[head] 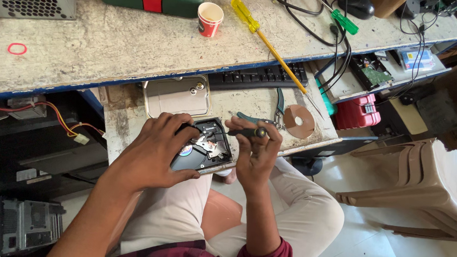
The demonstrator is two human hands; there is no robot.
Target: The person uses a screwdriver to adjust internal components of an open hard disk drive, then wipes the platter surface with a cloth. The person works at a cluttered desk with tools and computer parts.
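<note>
Sitting at a pull-out shelf below the workbench, a person works on an opened hard drive lying at the shelf's front edge. Their left hand is spread over the drive's left side, pressing down on it. Their right hand grips a small dark screwdriver, its tip pointing left over the drive. Just behind lie the drive's metal cover, teal pliers and 1 brown disc. Up on the bench sit 1 red paper cup and a yellow-handled screwdriver.
</note>
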